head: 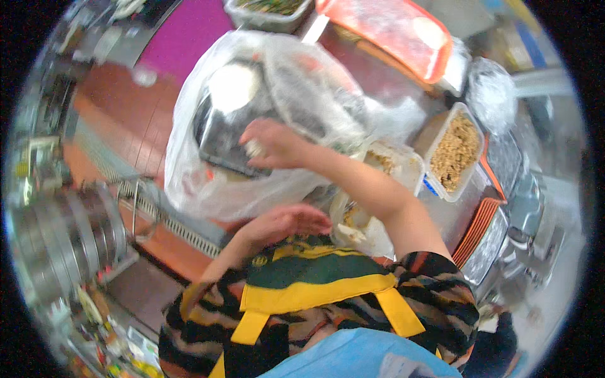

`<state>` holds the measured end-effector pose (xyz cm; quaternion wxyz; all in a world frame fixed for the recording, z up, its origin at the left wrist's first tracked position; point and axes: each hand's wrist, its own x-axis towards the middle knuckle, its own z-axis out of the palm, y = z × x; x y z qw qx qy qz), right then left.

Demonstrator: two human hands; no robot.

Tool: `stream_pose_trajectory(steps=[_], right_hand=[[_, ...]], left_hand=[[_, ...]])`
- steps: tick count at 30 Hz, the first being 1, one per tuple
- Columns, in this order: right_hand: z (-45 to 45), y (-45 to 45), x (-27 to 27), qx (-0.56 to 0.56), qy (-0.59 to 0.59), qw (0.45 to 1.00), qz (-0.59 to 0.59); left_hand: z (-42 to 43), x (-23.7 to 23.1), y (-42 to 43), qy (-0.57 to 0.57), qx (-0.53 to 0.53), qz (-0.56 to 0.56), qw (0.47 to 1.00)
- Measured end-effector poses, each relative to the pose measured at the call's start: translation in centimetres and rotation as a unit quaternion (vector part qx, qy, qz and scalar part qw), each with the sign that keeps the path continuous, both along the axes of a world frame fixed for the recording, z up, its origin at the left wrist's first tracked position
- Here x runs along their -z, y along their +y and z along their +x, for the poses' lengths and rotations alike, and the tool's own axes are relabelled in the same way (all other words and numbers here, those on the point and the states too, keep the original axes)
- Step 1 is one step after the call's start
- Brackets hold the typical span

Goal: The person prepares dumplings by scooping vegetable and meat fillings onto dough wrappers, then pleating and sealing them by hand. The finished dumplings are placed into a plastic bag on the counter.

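Observation:
My right hand (276,145) is shut on a small white lump (255,148) that shows at its fingertips. It is over the near edge of a glossy dark tray (220,137), which lies in a spread translucent plastic bag (189,189). A bright white patch covers part of the tray. Closer to my body, my left hand (286,221) is blurred, its fingers extended and loosely curved, with nothing visible in it. Beneath my right forearm are a plastic tub with brown residue (409,165) and another tub (378,236) with food scraps and a white piece.
A tub of brown crumbly filling (456,146) stands at right, near stacked orange-edged trays (477,231). Behind are a red tray (387,28), a tub of greens (272,14) and a bundled clear plastic bag (491,94). Stacked metal steamers (68,241) stand left, beside a floor drain grate (160,215).

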<state>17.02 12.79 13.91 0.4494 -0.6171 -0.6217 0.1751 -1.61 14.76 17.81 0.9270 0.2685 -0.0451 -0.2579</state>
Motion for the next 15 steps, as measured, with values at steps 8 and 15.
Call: stream_pose_trajectory(steps=[8, 15], right_hand=[[5.9, -2.6, -2.2, -0.004, -0.077, 0.997, -0.004], [32.0, -16.4, -2.3, 0.679, 0.053, 0.732, 0.001]], left_hand=[[1.0, -0.9, 2.5, 0.095, -0.095, 0.062, 0.989], [2.7, 0.2, 2.5, 0.126, -0.079, 0.066, 0.987]])
